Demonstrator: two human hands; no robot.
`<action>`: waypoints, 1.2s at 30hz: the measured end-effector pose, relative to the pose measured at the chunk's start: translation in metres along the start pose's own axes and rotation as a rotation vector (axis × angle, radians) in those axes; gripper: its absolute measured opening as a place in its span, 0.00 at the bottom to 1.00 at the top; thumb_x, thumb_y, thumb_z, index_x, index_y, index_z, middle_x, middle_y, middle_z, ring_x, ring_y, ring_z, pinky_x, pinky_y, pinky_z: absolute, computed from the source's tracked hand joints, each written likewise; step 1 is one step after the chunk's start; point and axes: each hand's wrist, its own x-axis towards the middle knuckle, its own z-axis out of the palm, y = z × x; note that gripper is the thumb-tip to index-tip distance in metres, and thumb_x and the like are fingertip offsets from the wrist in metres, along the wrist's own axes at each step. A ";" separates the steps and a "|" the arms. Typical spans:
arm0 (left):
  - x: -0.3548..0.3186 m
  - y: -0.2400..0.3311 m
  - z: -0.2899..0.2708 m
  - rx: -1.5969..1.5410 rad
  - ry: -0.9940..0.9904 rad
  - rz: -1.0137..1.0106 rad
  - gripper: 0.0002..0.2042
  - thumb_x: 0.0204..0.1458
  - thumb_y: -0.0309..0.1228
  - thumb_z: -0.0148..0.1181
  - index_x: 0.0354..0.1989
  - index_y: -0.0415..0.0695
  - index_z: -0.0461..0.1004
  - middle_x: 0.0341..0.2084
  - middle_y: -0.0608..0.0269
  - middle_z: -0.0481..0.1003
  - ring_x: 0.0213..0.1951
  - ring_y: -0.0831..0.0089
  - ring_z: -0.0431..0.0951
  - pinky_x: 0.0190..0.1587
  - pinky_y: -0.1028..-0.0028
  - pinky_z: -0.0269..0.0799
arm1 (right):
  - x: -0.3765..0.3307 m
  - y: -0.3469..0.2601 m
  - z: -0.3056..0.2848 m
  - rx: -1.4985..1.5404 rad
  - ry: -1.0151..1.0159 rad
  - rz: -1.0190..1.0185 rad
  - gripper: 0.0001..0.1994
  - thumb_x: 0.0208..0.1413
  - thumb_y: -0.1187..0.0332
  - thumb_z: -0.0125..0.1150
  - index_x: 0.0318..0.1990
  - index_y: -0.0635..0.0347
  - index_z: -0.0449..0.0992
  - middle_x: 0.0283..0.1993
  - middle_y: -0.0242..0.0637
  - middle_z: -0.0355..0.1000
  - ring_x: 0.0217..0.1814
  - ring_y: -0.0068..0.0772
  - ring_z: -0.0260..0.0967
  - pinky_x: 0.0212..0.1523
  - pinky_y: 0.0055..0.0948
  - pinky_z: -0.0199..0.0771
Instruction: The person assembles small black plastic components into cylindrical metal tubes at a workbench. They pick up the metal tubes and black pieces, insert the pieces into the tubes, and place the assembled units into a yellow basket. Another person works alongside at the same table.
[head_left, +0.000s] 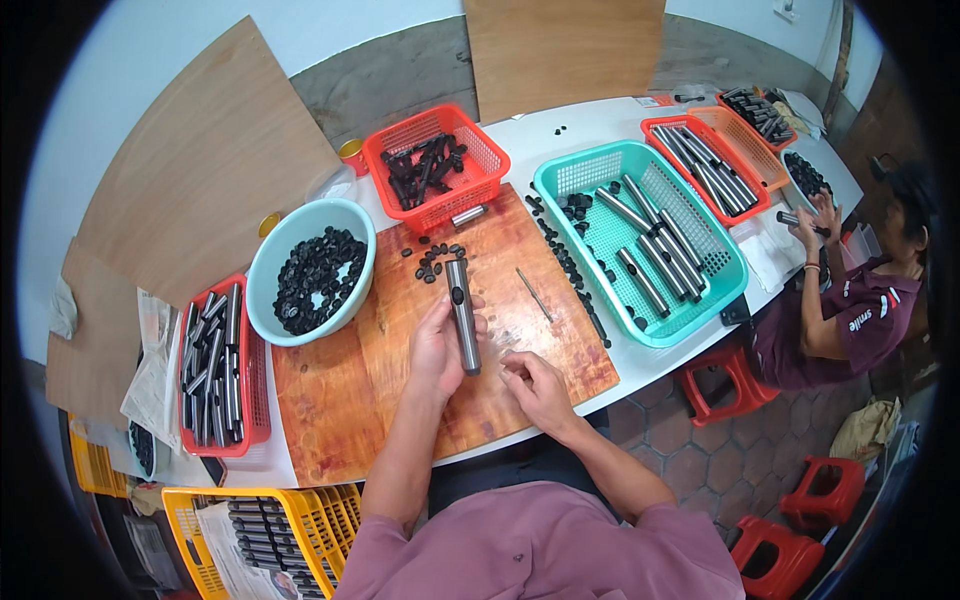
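Hard to see: the left hand's [432,348] fingers go mostly behind the metal tube [464,325]; the right hand's [540,392] fingertips curl under, so I cannot tell whether they pinch something small.
Cut off: the yellow crate [297,512] at the lower edge, its rods partly covered by paper [222,540].
Tube: grey, shiny, darker at both ends, a dark oval spot near its upper end; mid-frame, tilted slightly, above the wooden board [335,405].
Left fingers: wrapped around the tube.
Right fingers: bent loosely inward, apart from the tube.
Board: a cluster of black caps [430,268] just beyond the tube; a thin rod [535,293] right of centre.
Around: pale-blue bowl [310,212] at left, red basket [455,205] at upper centre, teal basket [600,175] at right.
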 end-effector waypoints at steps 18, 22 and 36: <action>-0.007 -0.011 0.019 0.081 -0.126 0.005 0.14 0.69 0.39 0.45 0.55 0.43 0.67 0.41 0.53 0.76 0.34 0.67 0.78 0.35 0.69 0.74 | 0.002 -0.003 0.000 -0.033 0.011 -0.044 0.07 0.58 0.73 0.64 0.42 0.66 0.77 0.37 0.46 0.76 0.37 0.43 0.79 0.37 0.34 0.79; -0.006 -0.013 0.016 0.073 -0.106 -0.016 0.14 0.70 0.39 0.44 0.54 0.44 0.67 0.42 0.54 0.76 0.34 0.68 0.78 0.33 0.70 0.75 | 0.002 -0.005 0.001 -0.033 0.006 -0.035 0.07 0.57 0.74 0.64 0.41 0.66 0.77 0.37 0.46 0.77 0.36 0.43 0.79 0.36 0.34 0.80; -0.008 -0.011 0.014 0.063 -0.081 -0.052 0.15 0.70 0.41 0.45 0.54 0.43 0.68 0.41 0.54 0.76 0.34 0.69 0.78 0.35 0.70 0.76 | 0.002 0.000 0.002 -0.034 -0.004 -0.040 0.07 0.57 0.74 0.64 0.42 0.67 0.77 0.36 0.46 0.76 0.36 0.42 0.79 0.35 0.34 0.80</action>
